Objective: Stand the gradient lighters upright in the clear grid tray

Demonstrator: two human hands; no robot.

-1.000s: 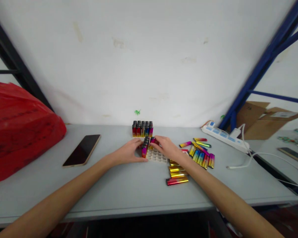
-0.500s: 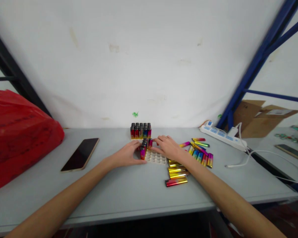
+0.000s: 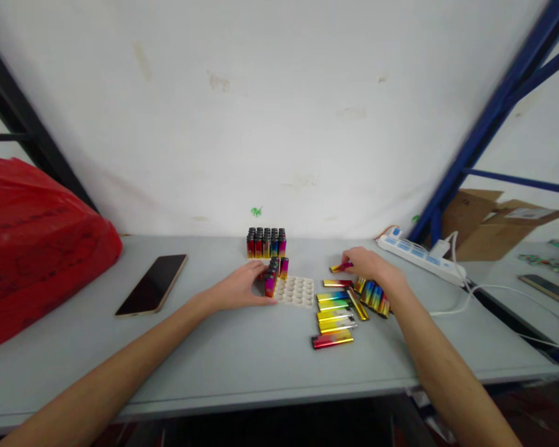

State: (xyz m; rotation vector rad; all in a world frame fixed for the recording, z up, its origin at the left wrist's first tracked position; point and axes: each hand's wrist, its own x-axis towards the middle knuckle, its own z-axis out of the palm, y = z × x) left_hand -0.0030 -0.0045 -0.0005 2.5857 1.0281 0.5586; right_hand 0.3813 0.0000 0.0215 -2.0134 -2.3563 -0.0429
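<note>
My left hand (image 3: 242, 287) rests on the table against the left edge of a white tray (image 3: 298, 290) with round holes, its fingers curled at the tray's side. A few colourful lighters (image 3: 275, 272) stand upright in the tray's left rows. My right hand (image 3: 365, 264) is off to the right over a pile of loose lighters (image 3: 373, 295), pinching one red-and-yellow lighter (image 3: 341, 267) by its end. More loose lighters (image 3: 334, 314) lie flat just right of the tray. A full block of upright lighters (image 3: 267, 243) stands behind the tray.
A black phone (image 3: 152, 284) lies on the grey table (image 3: 242, 354) at the left, beside a big red bag (image 3: 37, 242). A white power strip (image 3: 419, 256) with cables runs along the right back. Cardboard boxes (image 3: 493, 223) and a blue shelf post (image 3: 488, 118) stand at right.
My right hand left the tray and moved right to the loose pile, where it took hold of one lighter. The left hand stayed by the tray.
</note>
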